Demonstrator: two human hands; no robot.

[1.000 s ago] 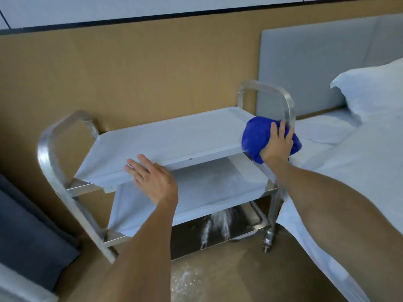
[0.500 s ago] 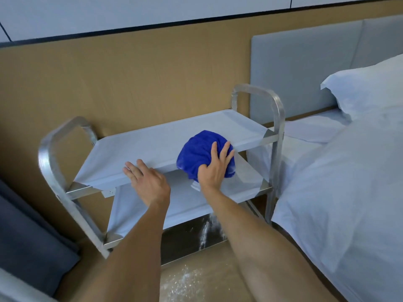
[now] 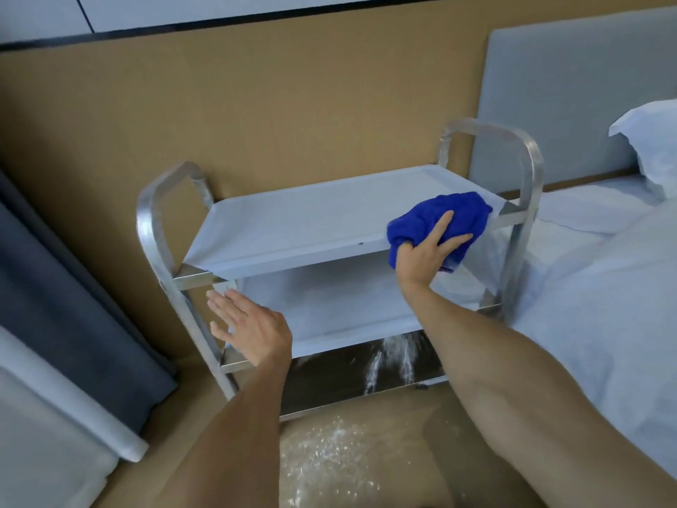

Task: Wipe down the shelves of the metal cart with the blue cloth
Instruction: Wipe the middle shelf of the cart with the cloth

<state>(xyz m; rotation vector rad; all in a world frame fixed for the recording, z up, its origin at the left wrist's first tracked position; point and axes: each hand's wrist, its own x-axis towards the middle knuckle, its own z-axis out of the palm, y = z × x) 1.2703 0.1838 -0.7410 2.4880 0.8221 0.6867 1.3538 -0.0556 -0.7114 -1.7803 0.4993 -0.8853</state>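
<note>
Wiping is under way on the top shelf (image 3: 311, 221) of the three-tier silver metal cart (image 3: 527, 199), where the right hand (image 3: 426, 254) grasps the bunched blue cloth (image 3: 439, 221) at the front right corner, the left hand (image 3: 252, 328) hovers with fingers released, and white powder on the lower shelves appears outstanding.

The right hand (image 3: 426, 247) covers the near part of the bunched blue cloth (image 3: 439, 223), and the cloth hides the front right corner of the three-shelf metal cart's (image 3: 157, 229) top shelf; the right forearm crosses the middle shelf's right end; the left hand (image 3: 249, 328) is motion-blurred at the fingers; the white pillow (image 3: 648, 155) and grey curtain (image 3: 55, 306) run off the frame edges.
</note>
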